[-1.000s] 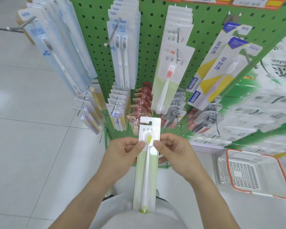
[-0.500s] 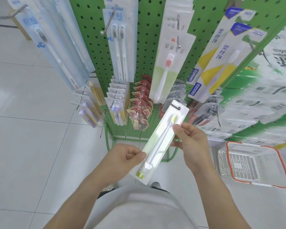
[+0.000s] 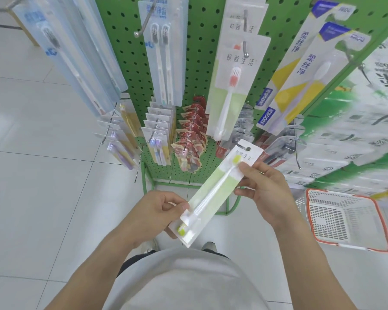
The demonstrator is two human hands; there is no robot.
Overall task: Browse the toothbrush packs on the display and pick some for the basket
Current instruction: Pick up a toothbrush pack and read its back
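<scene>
I hold one toothbrush pack (image 3: pixel 213 193), white and pale green with a yellow-green brush head, tilted with its top toward the upper right. My left hand (image 3: pixel 157 211) pinches its lower end. My right hand (image 3: pixel 264 189) grips its upper part just below the brush head. It is in front of the green pegboard display (image 3: pixel 199 52), where more packs hang on hooks: a matching pack with a pink brush (image 3: pixel 231 86), a twin-brush pack (image 3: pixel 161 59) and yellow-and-blue packs (image 3: pixel 305 70). The white basket with an orange rim (image 3: pixel 381 220) sits on the floor at the right.
Blue packs (image 3: pixel 61 54) stick out on hooks at the left. Smaller packs and red sachets (image 3: pixel 190 135) hang low on the display. Metal hook tips (image 3: pixel 136 34) project toward me. Stacked green-and-white cartons (image 3: pixel 354 135) stand at the right. White tiled floor lies all around.
The pack went from upright in front of me to tilted. My left hand slid down to its lower end, and my right hand carried its top up and to the right.
</scene>
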